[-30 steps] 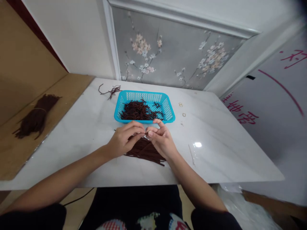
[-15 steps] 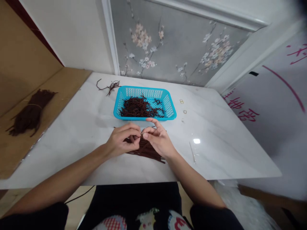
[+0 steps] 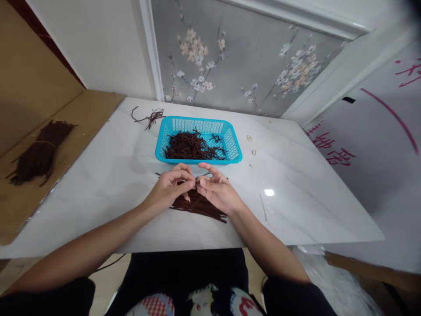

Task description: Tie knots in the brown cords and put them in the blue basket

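Note:
My left hand (image 3: 174, 184) and my right hand (image 3: 219, 188) meet above a pile of long, thin dark-brown strips (image 3: 200, 206) on the table. Between the right thumb and fingers is a small brown strip piece (image 3: 198, 183), mostly covered by the fingertips. The left thumb and forefinger pinch at its left side, touching or nearly touching the right fingertips. My right forefinger stretches up and away from the pinch. Just beyond the hands, a blue plastic basket (image 3: 198, 161) holds a heap of short, crooked brown pieces (image 3: 187, 147).
Loose brown strips (image 3: 153, 117) lie left of the basket. A banded brown bundle (image 3: 37, 156) rests on cardboard (image 3: 75, 131) at the left. Small rubber bands (image 3: 249, 138) and a thin clear stick (image 3: 264, 207) lie right on the white marbled table (image 3: 305, 193).
The left fingers have shifted their hold, with the thumb now more extended toward the right fingertips. The right hand stays almost in place, still pinching. Basket and pile look unchanged.

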`<act>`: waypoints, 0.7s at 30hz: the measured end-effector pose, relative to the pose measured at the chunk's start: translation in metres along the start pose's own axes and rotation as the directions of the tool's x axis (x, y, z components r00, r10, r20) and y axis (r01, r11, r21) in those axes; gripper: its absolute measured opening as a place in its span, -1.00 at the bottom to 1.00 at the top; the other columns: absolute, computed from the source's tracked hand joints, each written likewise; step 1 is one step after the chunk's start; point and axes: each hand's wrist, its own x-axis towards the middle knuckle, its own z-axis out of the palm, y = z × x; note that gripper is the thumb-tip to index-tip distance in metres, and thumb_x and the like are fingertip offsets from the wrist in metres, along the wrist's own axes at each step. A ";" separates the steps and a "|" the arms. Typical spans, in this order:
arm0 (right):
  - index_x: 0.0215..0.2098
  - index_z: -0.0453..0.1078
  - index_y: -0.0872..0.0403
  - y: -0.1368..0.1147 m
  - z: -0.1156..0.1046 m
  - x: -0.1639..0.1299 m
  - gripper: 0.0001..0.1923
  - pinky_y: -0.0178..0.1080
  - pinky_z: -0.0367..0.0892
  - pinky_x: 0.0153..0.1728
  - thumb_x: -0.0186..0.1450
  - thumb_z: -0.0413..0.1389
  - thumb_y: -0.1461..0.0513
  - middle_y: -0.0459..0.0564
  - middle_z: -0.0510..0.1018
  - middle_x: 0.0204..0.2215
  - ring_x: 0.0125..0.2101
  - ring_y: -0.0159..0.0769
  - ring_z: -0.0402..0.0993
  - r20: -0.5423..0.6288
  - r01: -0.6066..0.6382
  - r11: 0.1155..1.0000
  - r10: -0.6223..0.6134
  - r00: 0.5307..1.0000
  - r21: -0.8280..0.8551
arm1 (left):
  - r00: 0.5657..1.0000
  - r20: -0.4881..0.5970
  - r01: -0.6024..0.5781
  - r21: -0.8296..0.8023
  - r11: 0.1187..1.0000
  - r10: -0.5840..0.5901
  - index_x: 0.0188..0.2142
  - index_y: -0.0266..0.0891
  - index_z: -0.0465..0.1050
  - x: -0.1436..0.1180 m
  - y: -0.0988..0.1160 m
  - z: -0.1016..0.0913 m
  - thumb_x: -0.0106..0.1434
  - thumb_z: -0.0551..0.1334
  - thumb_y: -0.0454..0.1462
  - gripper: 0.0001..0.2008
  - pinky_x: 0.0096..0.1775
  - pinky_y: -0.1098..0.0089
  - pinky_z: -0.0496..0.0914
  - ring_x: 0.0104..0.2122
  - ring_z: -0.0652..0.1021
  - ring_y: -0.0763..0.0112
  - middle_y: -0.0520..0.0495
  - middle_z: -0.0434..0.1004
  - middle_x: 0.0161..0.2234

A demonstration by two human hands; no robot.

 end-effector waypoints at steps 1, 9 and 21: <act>0.03 0.32 -0.03 0.000 -0.001 0.000 -0.42 -0.39 0.35 -0.37 0.10 0.39 0.30 -0.23 0.54 -0.49 -0.49 -0.49 0.43 -0.001 0.000 1.000 0.000 1.000 0.003 | 1.000 -0.020 -0.020 0.043 0.999 0.021 -0.33 -0.26 0.58 -0.002 0.002 0.002 0.18 0.38 -0.18 -0.83 -0.51 0.48 0.59 -0.39 0.48 0.56 -0.05 0.27 -0.16; 0.01 0.36 -0.03 0.002 0.002 0.000 -0.45 -0.37 0.37 -0.35 0.09 0.38 0.30 -0.24 0.52 -0.49 -0.48 -0.48 0.43 -0.024 -0.001 1.000 0.001 1.000 0.022 | 0.969 -0.064 -0.209 0.286 0.935 0.237 -0.25 -0.22 0.56 -0.009 0.008 0.005 0.26 0.31 -0.21 -0.87 -0.43 0.52 0.59 -0.38 0.52 0.55 -0.08 0.38 -0.16; -0.03 0.35 -0.01 0.001 0.004 -0.001 -0.48 -0.38 0.33 -0.39 0.08 0.39 0.30 -0.23 0.54 -0.51 -0.52 -0.49 0.41 -0.047 -0.016 1.000 0.015 0.999 -0.022 | 0.993 -0.035 -0.100 0.295 0.950 0.116 -0.33 -0.27 0.49 -0.005 0.013 0.002 0.25 0.29 -0.21 -0.85 -0.52 0.53 0.56 -0.44 0.52 0.56 -0.04 0.37 -0.21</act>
